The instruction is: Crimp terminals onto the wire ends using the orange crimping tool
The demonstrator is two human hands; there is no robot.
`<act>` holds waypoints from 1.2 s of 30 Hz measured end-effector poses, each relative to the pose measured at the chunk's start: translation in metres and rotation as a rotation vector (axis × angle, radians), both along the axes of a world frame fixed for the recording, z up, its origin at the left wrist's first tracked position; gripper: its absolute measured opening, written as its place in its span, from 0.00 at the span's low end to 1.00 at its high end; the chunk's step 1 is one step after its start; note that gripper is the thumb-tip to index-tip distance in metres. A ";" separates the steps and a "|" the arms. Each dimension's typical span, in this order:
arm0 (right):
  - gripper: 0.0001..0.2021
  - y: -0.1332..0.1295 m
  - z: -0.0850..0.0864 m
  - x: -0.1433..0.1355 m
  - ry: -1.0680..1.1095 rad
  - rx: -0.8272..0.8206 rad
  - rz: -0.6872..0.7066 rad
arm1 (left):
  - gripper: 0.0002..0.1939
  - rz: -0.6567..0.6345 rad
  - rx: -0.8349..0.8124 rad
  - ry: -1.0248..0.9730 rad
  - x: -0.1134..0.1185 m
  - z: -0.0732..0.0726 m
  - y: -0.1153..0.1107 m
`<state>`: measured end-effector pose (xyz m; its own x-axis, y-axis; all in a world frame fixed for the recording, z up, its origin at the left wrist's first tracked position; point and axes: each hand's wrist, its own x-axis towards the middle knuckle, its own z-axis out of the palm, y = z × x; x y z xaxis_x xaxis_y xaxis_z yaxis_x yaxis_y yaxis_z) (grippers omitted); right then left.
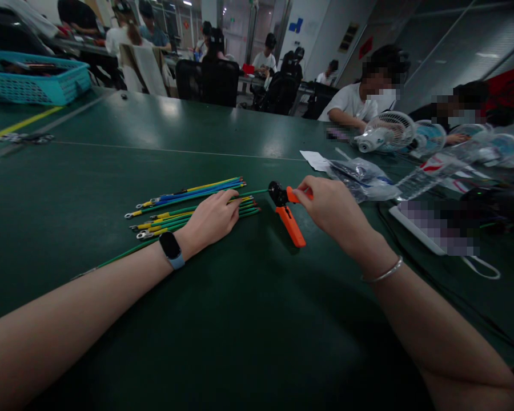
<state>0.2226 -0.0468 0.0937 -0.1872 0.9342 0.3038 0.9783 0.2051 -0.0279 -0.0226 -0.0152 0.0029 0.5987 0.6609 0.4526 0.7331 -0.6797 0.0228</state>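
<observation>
Pinched in my left hand (214, 216) is a green wire (255, 193), whose far end reaches the black head of a crimping tool (292, 227). The wire's other end trails out past my wrist at the lower left. My right hand (332, 205) grips one orange handle of the crimping tool; the second handle stands spread away from it, angled down toward me. Under and beside my left hand lie several green wires (175, 216) with yellow sleeves and metal ring terminals. Just behind them rests a bundle of blue wires (184, 194) with a yellow one.
A turquoise basket (38, 94) stands at the back left. To the right lie clear plastic bags (362, 174), a white-edged blurred object (428, 228) and a black cable (405, 254). Small fans (388, 131) stand at the back right, near a seated person (351, 103). Others sit farther back.
</observation>
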 end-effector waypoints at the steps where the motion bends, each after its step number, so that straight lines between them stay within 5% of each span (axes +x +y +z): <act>1: 0.12 0.000 0.000 0.000 -0.001 0.001 -0.001 | 0.18 -0.007 0.006 -0.005 0.000 0.000 0.000; 36: 0.12 0.002 -0.003 0.003 -0.006 0.007 0.011 | 0.17 -0.271 0.204 0.044 0.001 0.006 -0.002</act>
